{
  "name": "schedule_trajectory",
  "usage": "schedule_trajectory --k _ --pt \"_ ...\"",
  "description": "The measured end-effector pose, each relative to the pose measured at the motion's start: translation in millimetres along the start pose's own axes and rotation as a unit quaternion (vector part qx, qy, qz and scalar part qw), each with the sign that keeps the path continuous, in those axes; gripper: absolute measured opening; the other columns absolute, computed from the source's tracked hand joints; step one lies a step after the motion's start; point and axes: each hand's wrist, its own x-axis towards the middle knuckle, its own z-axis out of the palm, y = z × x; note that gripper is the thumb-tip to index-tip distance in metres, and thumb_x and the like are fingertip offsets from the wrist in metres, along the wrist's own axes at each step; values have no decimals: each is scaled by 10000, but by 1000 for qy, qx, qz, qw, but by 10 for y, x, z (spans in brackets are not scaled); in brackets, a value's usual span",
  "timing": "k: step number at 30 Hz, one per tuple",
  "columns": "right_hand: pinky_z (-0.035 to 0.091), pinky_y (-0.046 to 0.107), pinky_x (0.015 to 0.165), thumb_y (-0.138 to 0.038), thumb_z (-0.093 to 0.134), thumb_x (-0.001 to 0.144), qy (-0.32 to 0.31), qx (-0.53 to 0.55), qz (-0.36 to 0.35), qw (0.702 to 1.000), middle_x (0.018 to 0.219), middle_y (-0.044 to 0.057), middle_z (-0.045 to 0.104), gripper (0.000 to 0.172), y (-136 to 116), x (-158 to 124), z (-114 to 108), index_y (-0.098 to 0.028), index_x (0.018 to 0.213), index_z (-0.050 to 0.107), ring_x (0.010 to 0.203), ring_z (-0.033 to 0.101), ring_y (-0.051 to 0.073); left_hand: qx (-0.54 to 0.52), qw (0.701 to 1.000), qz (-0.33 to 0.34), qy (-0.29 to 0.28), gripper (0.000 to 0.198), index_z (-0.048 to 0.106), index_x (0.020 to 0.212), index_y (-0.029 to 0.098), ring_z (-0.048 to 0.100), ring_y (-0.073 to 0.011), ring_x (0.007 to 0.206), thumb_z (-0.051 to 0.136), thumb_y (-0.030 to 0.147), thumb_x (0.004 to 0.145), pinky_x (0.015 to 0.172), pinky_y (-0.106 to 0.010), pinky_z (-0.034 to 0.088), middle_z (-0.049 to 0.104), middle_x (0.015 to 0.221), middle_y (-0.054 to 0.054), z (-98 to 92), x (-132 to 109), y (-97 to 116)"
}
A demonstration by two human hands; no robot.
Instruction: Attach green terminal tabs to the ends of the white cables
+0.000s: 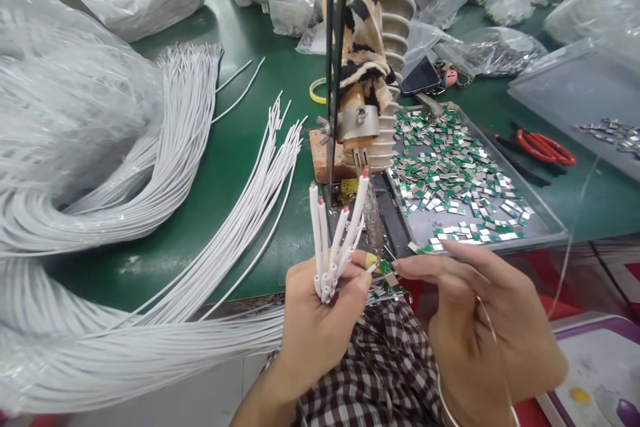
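Note:
My left hand [315,320] is closed round a bunch of short white cable ends [336,233] that stick up between its fingers, with several small connector chips pinched at the fingertips. My right hand [480,320] pinches one small green and silver connector chip [389,275] against the left fingertips, a thin solder wire running over it. Both hands hover at the table's front edge, just below the soldering iron tip [361,161] fixed on its stand.
A clear tray [540,230] of many green and silver chips lies right of the stand. Long white cables [250,200] spread over the green table and a large bagged bundle [65,120] fills the left. Red-handled pliers [545,147] and a phone [421,75] lie further back.

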Motion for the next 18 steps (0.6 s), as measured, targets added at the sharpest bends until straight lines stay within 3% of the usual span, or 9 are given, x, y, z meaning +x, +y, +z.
schedule_trajectory --k 6,11,18 --pt "640 367 694 -201 712 844 -15 69 -39 997 855 21 766 55 9 38 23 -251 867 713 762 744 225 -12 1000 -14 -11 221 626 640 197 636 -125 724 572 46 791 681 -220 471 717 786 27 -27 21 6" --pt "642 353 679 -113 722 816 -4 91 -56 994 804 -4 755 169 -6 66 73 -242 925 719 725 735 207 -15 999 -28 -14 220 612 620 193 606 -117 677 558 51 780 635 -218 454 696 762 28 -26 40 51" --pt "633 290 705 -92 729 811 13 56 -87 995 958 12 702 193 -46 82 136 -240 934 738 805 719 169 -7 999 -31 -7 220 616 608 192 584 -100 626 561 52 768 602 -204 455 688 738 40 -14 90 80"
